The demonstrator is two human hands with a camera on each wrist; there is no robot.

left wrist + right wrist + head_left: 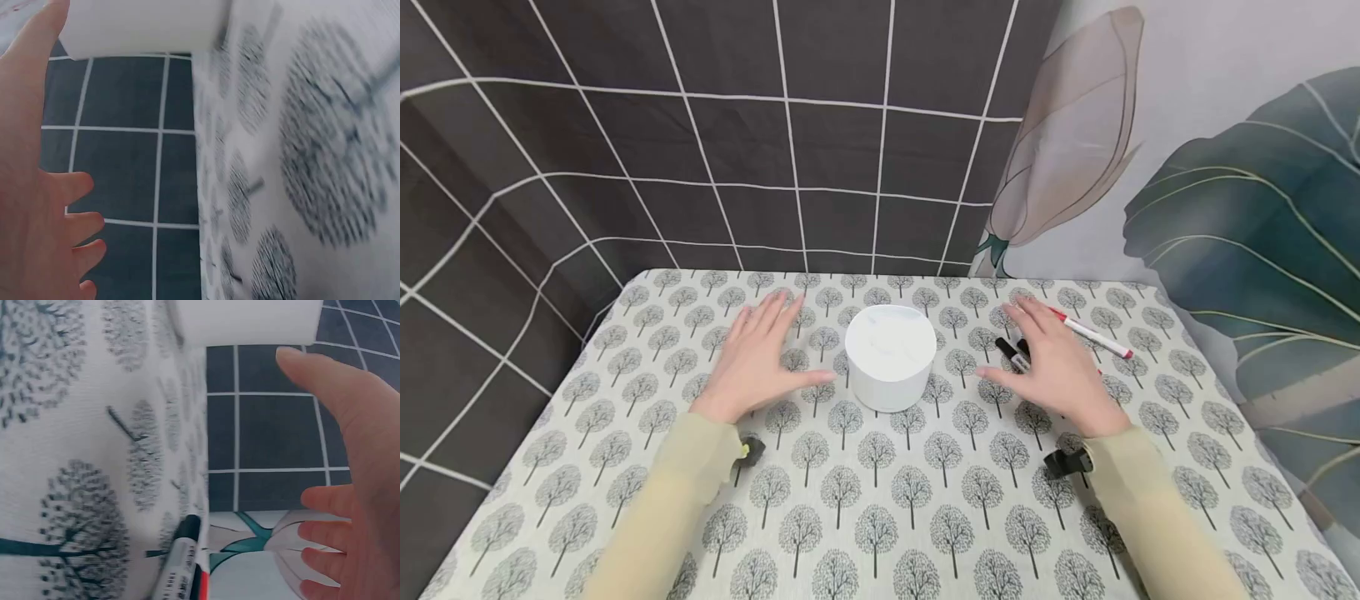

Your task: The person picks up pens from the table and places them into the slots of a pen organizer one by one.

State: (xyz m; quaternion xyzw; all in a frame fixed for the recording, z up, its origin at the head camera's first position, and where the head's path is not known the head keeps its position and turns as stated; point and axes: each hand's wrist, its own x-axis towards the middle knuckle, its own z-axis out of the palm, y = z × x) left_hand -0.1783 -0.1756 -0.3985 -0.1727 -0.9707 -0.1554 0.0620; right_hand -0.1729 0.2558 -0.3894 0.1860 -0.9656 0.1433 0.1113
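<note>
A white round container [891, 358] stands upright near the middle of the table; glare hides its inside or top. To its left is the left hand [756, 358], fingers spread and thumb pointing at the container, apart from it. On the other side the right hand [1056, 362] is spread too, its thumb toward the container without touching it. Beside and partly under the right hand lie a black-capped marker [1012, 355] and a red-and-white marker [1097, 336]. The right wrist view shows the black-capped marker [178, 562] below the fingers. Neither hand holds anything.
A white cloth with a tree print [876, 500] covers the table. Behind it hangs a dark fabric with white grid lines [835, 150], and at the right a curtain with large flowers and leaves [1247, 192]. Dark devices [1067, 462] sit at both wrists.
</note>
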